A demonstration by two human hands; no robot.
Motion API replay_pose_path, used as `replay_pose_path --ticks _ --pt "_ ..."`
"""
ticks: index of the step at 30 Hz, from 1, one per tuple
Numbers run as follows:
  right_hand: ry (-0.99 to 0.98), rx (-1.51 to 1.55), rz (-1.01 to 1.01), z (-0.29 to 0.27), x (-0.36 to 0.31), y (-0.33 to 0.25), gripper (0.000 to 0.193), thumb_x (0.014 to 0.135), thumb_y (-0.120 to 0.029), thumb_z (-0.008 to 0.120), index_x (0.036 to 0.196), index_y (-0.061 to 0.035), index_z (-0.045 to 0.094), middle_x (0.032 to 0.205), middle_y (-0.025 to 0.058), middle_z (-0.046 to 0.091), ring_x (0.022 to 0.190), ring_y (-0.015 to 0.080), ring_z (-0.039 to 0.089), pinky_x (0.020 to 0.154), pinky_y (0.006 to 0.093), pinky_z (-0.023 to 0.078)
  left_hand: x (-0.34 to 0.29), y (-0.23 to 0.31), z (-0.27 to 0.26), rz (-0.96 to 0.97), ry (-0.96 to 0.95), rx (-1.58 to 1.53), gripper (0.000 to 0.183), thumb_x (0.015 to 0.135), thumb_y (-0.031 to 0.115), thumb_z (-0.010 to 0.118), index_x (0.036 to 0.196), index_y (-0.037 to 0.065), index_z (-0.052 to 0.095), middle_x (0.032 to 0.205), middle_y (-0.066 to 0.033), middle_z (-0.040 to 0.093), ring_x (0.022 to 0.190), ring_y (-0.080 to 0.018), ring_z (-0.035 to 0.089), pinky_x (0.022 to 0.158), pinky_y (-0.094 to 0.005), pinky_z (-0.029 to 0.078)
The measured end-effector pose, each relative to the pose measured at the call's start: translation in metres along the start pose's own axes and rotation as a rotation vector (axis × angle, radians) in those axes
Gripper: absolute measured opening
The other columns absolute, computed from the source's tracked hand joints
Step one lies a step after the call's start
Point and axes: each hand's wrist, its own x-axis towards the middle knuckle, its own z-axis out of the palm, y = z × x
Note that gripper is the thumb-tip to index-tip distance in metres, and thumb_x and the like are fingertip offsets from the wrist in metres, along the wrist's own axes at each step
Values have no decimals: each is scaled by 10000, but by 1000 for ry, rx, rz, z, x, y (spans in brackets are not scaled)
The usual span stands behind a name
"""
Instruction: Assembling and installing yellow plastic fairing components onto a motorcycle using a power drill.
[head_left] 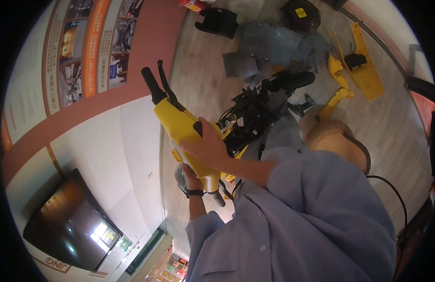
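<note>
A yellow handlebar cover (172, 120) sits over the handlebar of a partly stripped scooter (255, 113). At its far end are a black grip (152, 82) and a brake lever (164, 77); a dark grip (218, 199) sticks out at the near end. My right hand (209, 146) lies across the cover, closed on it beside a dark opening, with some fingertips out of sight. On the wall side, my left hand (192, 177), with a dark band at the wrist, holds the cover's lower edge. Its fingers are partly hidden behind the cover.
A cordless drill (303, 105) stands on the floor beside the scooter. Beyond lie grey panels (274, 42), a black box-shaped part (216, 22) and yellow body panels (365, 70). A tan woven seat (337, 136) is close at my right. A dark screen (71, 221) hangs at the left wall.
</note>
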Motion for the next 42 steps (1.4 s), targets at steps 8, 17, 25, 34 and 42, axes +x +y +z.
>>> replay_pose_path --ticks 8,17,25,34,42 --pt "-26 -165 -164 -9 1 19 858 771 -493 754 1400 8 453 1225 219 587 1142 372 589 950 437 497 -14 17 15 -41 53 33 799 985 695 350 1533 114 317 1509 -55 435 1355 -235 450 1100 -375 407" --pt "-57 -189 -191 -15 7 25 667 891 -468 629 1361 -7 519 1104 211 621 1029 360 609 868 452 522 -1 17 -11 -157 -19 38 748 1015 638 349 1565 144 233 1565 -58 359 1393 -245 405 1133 -382 369" --pt "-55 -247 -212 -8 2 31 678 902 -472 623 1385 -10 502 1119 166 654 1062 336 597 869 437 520 57 65 -127 -493 -757 67 653 1034 425 398 1531 15 290 1523 -132 405 1395 -287 389 1136 -446 335" --pt "-80 -260 -217 -14 0 32 692 905 -520 626 1351 -4 504 1161 131 665 1051 294 576 799 399 546 102 144 23 86 -455 331 744 913 557 598 1390 -5 493 1313 -166 617 1156 -272 632 946 -409 549" --pt "41 -62 -336 -16 7 35 725 793 -520 748 1281 -14 574 1134 137 661 925 295 583 770 378 531 100 144 32 -40 -624 -23 1040 742 670 750 1471 45 350 1339 -184 541 1210 -361 563 1039 -499 507"
